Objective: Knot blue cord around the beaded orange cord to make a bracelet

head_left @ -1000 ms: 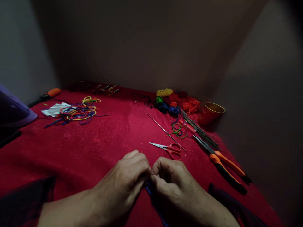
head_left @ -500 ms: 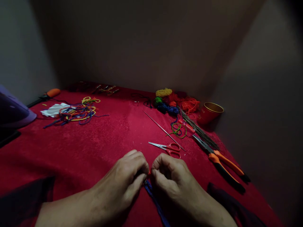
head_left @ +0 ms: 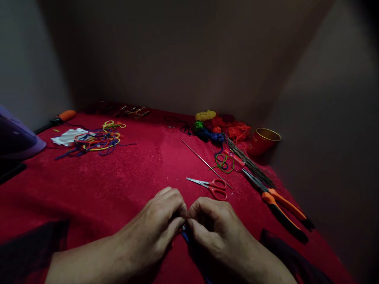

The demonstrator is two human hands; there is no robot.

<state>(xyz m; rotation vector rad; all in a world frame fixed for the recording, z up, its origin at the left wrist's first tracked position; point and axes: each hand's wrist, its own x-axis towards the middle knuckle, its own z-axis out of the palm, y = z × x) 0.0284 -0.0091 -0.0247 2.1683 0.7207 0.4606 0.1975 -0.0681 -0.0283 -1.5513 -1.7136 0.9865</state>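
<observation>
My left hand (head_left: 158,223) and my right hand (head_left: 217,225) meet at their fingertips low in the middle of the view. Both are closed in a pinch on thin yarn. A short stretch of blue yarn (head_left: 184,235) shows just below the fingertips, with a bit of orange-red at the left thumb; the rest is hidden by the hands. Just beyond my right hand lie small scissors (head_left: 218,189) with red handles, blades pointing left. A long thin metal needle (head_left: 204,161) rests behind them.
On the red cloth (head_left: 142,169), tangled yarn scraps (head_left: 99,142) and white paper (head_left: 68,137) lie left. Yarn balls (head_left: 217,137), thin dark sticks (head_left: 251,163), orange-handled pliers (head_left: 275,201) and a red cup (head_left: 263,142) stand or lie right. A purple object (head_left: 17,138) is at the left edge.
My fingertips have come together, the right hand shifting slightly left and down. Less of the blue yarn shows below them. The things on the cloth stay where they were.
</observation>
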